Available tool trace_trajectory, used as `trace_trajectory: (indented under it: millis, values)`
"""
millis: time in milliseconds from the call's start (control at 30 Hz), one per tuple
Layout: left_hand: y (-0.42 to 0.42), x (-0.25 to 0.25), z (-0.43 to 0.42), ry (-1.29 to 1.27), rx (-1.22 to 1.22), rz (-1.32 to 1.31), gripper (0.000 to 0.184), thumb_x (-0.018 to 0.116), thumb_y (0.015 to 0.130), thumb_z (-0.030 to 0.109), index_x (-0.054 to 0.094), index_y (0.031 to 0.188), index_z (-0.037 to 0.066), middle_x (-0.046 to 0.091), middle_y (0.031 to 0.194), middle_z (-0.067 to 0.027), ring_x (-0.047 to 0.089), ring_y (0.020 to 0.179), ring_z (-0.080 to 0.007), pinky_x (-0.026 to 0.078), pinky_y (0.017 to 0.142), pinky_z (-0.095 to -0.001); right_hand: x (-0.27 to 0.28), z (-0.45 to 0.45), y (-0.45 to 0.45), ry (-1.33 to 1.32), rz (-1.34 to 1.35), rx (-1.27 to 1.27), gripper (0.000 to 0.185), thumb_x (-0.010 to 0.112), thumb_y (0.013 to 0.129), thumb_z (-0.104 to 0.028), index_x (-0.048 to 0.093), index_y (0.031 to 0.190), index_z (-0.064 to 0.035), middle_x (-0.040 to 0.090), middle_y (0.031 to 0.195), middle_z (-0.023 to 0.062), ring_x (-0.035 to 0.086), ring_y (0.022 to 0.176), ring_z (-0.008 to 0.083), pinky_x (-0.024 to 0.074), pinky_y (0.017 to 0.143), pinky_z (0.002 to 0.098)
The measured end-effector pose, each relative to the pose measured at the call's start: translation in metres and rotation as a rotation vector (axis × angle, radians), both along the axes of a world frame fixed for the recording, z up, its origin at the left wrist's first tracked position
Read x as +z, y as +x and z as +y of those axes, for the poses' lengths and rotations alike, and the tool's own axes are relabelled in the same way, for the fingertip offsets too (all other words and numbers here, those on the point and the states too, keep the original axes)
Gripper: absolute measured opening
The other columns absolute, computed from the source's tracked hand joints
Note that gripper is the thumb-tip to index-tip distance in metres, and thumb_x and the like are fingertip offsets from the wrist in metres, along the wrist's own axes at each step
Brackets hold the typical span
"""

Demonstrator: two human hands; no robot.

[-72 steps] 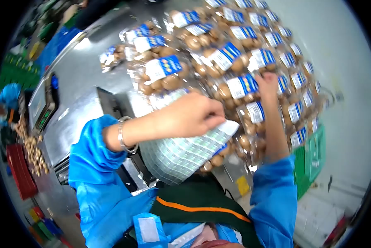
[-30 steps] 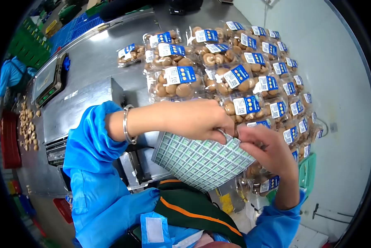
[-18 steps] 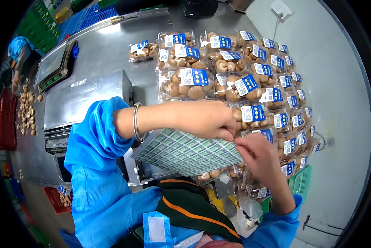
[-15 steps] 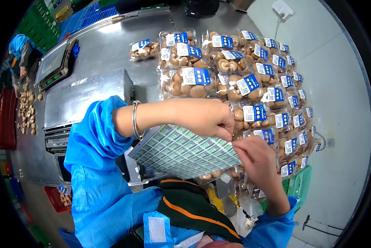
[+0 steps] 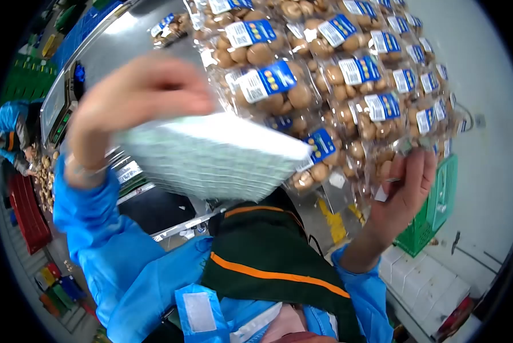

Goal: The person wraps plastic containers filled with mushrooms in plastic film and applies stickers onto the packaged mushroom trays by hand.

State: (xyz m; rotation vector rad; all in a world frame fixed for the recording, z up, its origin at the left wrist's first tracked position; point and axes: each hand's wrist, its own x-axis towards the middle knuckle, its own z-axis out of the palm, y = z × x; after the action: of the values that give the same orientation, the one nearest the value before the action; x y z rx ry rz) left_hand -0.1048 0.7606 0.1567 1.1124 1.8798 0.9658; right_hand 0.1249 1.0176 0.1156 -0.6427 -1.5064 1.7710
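My left hand (image 5: pixel 139 94), blurred by motion, is closed on a sheet of small green-and-white labels (image 5: pixel 205 157), which hangs below it at the left of the packs. On the right, my right hand (image 5: pixel 404 186) is raised with fingers bent, beside a mushroom pack (image 5: pixel 382 166) at the near edge of the rows. Whether something small is between its fingertips is too unclear to tell. Clear packs of brown mushrooms (image 5: pixel 268 86) with blue-and-white labels cover the steel table (image 5: pixel 110 48).
A scale (image 5: pixel 62 114) stands at the table's left, with loose mushrooms (image 5: pixel 46 177) and a red crate (image 5: pixel 29 214) beyond. A co-worker (image 5: pixel 13 128) in blue is at far left. A green basket (image 5: pixel 433 211) sits right, below the white wall (image 5: pixel 473 68).
My hands have moved apart: the left went left and up with the label sheet, the right moved to the right. The view has shifted, and the packs appear higher.
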Motion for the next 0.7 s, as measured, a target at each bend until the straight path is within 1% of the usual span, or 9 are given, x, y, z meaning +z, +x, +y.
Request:
trace_trajectory:
  millis: [33,100,167,233,367,500,533,567,700]
  values:
    - [0.011,0.021,-0.025,0.045,-0.004,0.120,0.022,0.057,0.085,0.024,0.063,0.084,0.003,0.058,0.070,-0.0030,0.052,0.059,-0.0076,0.040,0.049,-0.0210,-0.018,0.003,0.004,-0.056,0.088,-0.074,0.013,0.049,0.088,-0.006,0.050,0.101,-0.0078,0.051,0.074,-0.0001,0.038,0.045,0.0027,0.0279,0.033,0.0186]
    - [0.046,0.050,-0.073,-0.013,0.223,0.315,0.026,0.060,0.079,0.029,0.063,0.078,0.003,0.059,0.070,-0.0066,0.055,0.056,-0.0124,0.040,0.050,-0.0238,-0.048,-0.005,0.006,-0.267,-0.002,0.023,0.017,0.054,0.086,-0.006,0.050,0.102,-0.0084,0.054,0.077,0.0002,0.037,0.044,0.0023,0.0277,0.035,0.0182]
    - [0.087,0.070,-0.109,-0.073,0.550,0.555,0.029,0.062,0.072,0.031,0.061,0.072,0.001,0.058,0.069,-0.0074,0.054,0.057,-0.0152,0.040,0.052,-0.0275,-0.076,-0.017,0.001,-0.322,-0.111,-0.061,0.025,0.059,0.082,-0.005,0.049,0.105,-0.0067,0.057,0.081,0.0019,0.039,0.047,0.0027,0.0276,0.036,0.0181]
    - [0.109,0.082,-0.121,-0.088,0.613,0.652,0.033,0.062,0.073,0.032,0.059,0.068,-0.001,0.056,0.063,-0.0077,0.050,0.054,-0.0157,0.037,0.052,-0.0261,-0.094,-0.017,-0.008,-0.329,-0.155,-0.134,0.029,0.061,0.080,-0.005,0.048,0.106,-0.0047,0.058,0.084,0.0033,0.041,0.048,0.0031,0.0283,0.038,0.0176]
    - [0.099,0.078,-0.134,-0.003,0.492,0.594,0.035,0.064,0.074,0.032,0.058,0.066,-0.002,0.056,0.058,-0.0076,0.048,0.049,-0.0145,0.034,0.047,-0.0258,-0.120,-0.009,-0.027,-0.216,-0.192,-0.295,0.032,0.063,0.078,-0.003,0.047,0.106,-0.0012,0.060,0.088,0.0060,0.046,0.054,0.0028,0.0315,0.041,0.0174]
    - [0.071,0.048,-0.128,0.123,0.322,0.457,0.032,0.067,0.072,0.029,0.061,0.067,-0.002,0.056,0.053,-0.0086,0.048,0.043,-0.0154,0.033,0.042,-0.0257,-0.139,-0.009,-0.038,-0.321,-0.222,-0.314,0.028,0.065,0.075,-0.002,0.050,0.099,-0.0017,0.060,0.081,0.0042,0.047,0.052,0.0055,0.0347,0.041,0.0176]
    - [0.067,0.044,-0.126,0.160,0.267,0.453,0.030,0.068,0.072,0.028,0.061,0.067,-0.001,0.056,0.053,-0.0080,0.049,0.043,-0.0161,0.034,0.041,-0.0263,-0.139,-0.012,-0.039,-0.324,-0.273,-0.321,0.034,0.064,0.074,-0.001,0.047,0.104,0.0013,0.060,0.090,0.0104,0.054,0.062,0.0116,0.0417,0.050,0.0232]
    - [0.062,0.043,-0.126,0.199,0.214,0.455,0.029,0.068,0.072,0.028,0.062,0.067,-0.001,0.057,0.053,-0.0074,0.051,0.042,-0.0167,0.035,0.040,-0.0268,-0.143,-0.013,-0.040,-0.298,-0.309,-0.345,0.033,0.064,0.074,-0.001,0.048,0.104,0.0015,0.060,0.089,0.0106,0.054,0.063,0.0120,0.0419,0.050,0.0233]
    - [0.037,0.047,-0.142,0.230,-0.064,0.344,0.020,0.068,0.074,0.022,0.065,0.080,0.003,0.061,0.058,-0.0050,0.055,0.043,-0.0141,0.038,0.040,-0.0246,-0.153,-0.014,-0.047,-0.120,-0.472,-0.387,0.033,0.063,0.074,-0.002,0.048,0.103,0.0027,0.060,0.087,0.0116,0.056,0.067,0.0147,0.0447,0.054,0.0246]
